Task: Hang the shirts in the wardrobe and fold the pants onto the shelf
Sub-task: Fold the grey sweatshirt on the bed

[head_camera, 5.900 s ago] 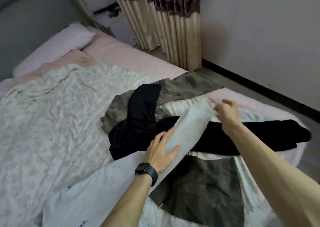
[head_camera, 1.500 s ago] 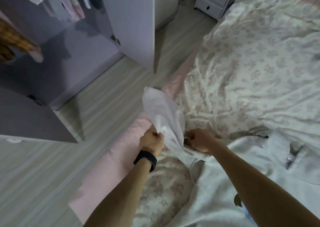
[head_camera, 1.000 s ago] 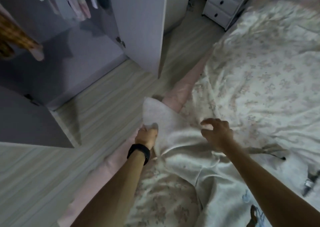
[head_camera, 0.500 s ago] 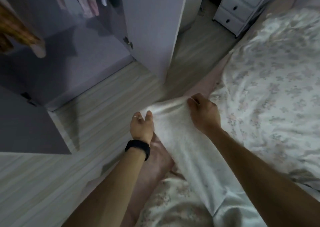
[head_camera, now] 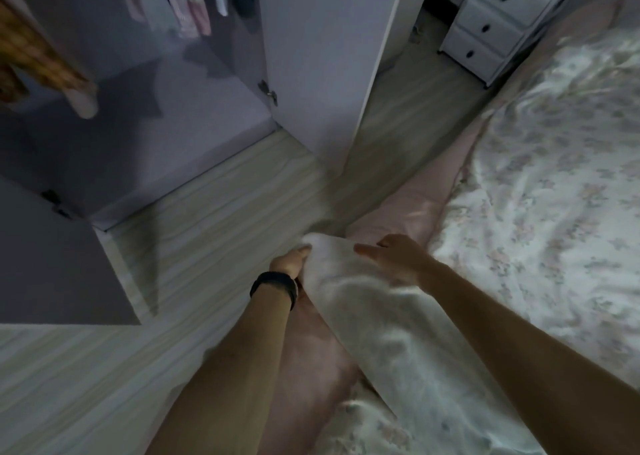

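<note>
Here, the white garment (head_camera: 374,319) lies across the near-left edge of the bed (head_camera: 540,212). The left hand (head_camera: 289,260) grips the garment's far end from the left, fingers curled under the cloth. The right hand (head_camera: 394,255) rests on top, fingers straight and close together. The open wardrobe (head_camera: 173,125) stands far left.

A pale wood-grain floor (head_camera: 214,232) is spread across the left and centre. An open lilac wardrobe (head_camera: 138,142) is set at upper left, with clothes (head_camera: 194,4) hung inside. A white chest of drawers (head_camera: 485,21) is placed at upper right, above a bed (head_camera: 536,194) covered in floral bedding. The room is dimly lit.
</note>
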`<action>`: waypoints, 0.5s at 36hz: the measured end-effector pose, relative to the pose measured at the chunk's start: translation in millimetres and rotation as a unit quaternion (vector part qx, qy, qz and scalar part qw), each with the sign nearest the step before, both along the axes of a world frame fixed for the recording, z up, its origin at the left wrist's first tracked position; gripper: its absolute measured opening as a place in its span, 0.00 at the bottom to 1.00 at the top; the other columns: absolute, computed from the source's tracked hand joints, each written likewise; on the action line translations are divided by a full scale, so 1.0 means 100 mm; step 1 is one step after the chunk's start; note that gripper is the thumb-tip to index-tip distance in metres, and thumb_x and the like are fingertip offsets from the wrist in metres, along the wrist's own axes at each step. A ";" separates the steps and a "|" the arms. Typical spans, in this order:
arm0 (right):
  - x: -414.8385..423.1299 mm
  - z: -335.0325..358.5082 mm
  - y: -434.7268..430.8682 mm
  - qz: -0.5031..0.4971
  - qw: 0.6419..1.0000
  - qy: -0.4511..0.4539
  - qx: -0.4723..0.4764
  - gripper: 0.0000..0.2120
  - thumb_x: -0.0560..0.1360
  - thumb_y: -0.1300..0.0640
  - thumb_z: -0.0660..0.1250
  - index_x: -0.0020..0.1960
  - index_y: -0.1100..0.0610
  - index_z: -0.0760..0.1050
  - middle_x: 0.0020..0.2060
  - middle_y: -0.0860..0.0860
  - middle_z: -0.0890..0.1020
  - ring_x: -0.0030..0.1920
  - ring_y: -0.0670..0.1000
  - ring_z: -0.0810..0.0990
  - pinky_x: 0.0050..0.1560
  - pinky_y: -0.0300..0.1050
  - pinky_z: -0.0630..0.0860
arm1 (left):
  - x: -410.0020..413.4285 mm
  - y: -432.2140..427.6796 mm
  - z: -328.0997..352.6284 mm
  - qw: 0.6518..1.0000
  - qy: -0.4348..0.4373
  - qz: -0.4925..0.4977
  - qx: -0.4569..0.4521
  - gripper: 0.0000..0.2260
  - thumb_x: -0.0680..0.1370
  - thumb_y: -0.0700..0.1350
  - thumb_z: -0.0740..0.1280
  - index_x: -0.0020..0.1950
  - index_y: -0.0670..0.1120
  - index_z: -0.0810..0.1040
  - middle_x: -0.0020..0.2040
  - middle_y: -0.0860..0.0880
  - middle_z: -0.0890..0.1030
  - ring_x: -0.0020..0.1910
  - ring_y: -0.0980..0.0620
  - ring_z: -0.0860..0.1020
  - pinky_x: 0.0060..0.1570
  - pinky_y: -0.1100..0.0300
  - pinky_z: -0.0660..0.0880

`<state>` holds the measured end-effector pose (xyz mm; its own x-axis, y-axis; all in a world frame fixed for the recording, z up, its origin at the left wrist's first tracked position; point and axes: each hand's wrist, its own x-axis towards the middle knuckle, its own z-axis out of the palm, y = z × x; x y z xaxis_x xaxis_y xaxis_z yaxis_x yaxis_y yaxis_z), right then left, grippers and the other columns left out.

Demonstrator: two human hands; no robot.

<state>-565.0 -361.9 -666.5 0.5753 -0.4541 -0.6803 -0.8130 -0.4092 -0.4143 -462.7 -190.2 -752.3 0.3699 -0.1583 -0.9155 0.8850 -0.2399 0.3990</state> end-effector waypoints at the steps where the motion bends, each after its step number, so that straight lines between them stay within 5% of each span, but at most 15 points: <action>1: 0.09 -0.05 0.04 0.002 1.000 -0.003 -0.002 0.22 0.75 0.36 0.69 0.38 0.54 0.74 0.36 0.50 0.78 0.35 0.50 0.77 0.42 0.44 0.74 | 0.03 0.02 -0.03 1.000 0.000 0.023 -0.010 0.31 0.75 0.49 0.76 0.75 0.41 0.70 0.69 0.39 0.76 0.65 0.38 0.77 0.66 0.43 0.74; 5: 0.41 -0.14 0.22 0.041 0.995 -0.001 -0.096 0.21 0.81 0.42 0.63 0.61 0.57 0.81 0.56 0.58 0.84 0.59 0.60 0.81 0.55 0.48 0.74 | 0.12 0.11 -0.07 0.993 -0.052 0.102 -0.027 0.20 0.77 0.43 0.73 0.67 0.38 0.76 0.60 0.41 0.81 0.56 0.42 0.81 0.63 0.46 0.77; 9: 0.49 -0.21 0.28 0.014 0.983 -0.055 -0.173 0.16 0.81 0.44 0.58 0.63 0.46 0.79 0.57 0.54 0.83 0.59 0.60 0.80 0.61 0.52 0.75 | 0.32 0.14 -0.03 0.964 -0.250 0.042 0.078 0.13 0.78 0.44 0.71 0.59 0.44 0.72 0.54 0.44 0.80 0.44 0.50 0.79 0.44 0.59 0.77; 12: 0.29 -0.24 0.30 0.062 0.976 -0.036 -0.207 0.17 0.80 0.44 0.61 0.68 0.45 0.74 0.65 0.51 0.79 0.67 0.58 0.74 0.68 0.54 0.67 | 0.30 0.12 -0.03 0.958 -0.250 -0.107 0.090 0.19 0.79 0.47 0.69 0.66 0.41 0.70 0.61 0.41 0.80 0.55 0.43 0.80 0.56 0.51 0.79; 15: -0.13 -0.12 0.39 0.062 0.957 -0.113 -0.259 0.22 0.79 0.41 0.63 0.71 0.47 0.71 0.69 0.50 0.75 0.71 0.56 0.69 0.69 0.56 0.64 | 0.03 0.18 -0.01 0.948 -0.235 -0.197 0.083 0.33 0.78 0.55 0.69 0.77 0.43 0.61 0.68 0.44 0.75 0.65 0.42 0.76 0.65 0.48 0.74; 18: -0.81 0.06 0.59 0.059 0.922 -0.191 -0.333 0.21 0.78 0.42 0.65 0.67 0.50 0.76 0.69 0.50 0.76 0.70 0.56 0.71 0.67 0.57 0.66 | -0.46 0.32 0.04 0.923 -0.309 -0.207 0.099 0.27 0.79 0.53 0.68 0.74 0.44 0.66 0.69 0.42 0.74 0.63 0.42 0.76 0.63 0.49 0.75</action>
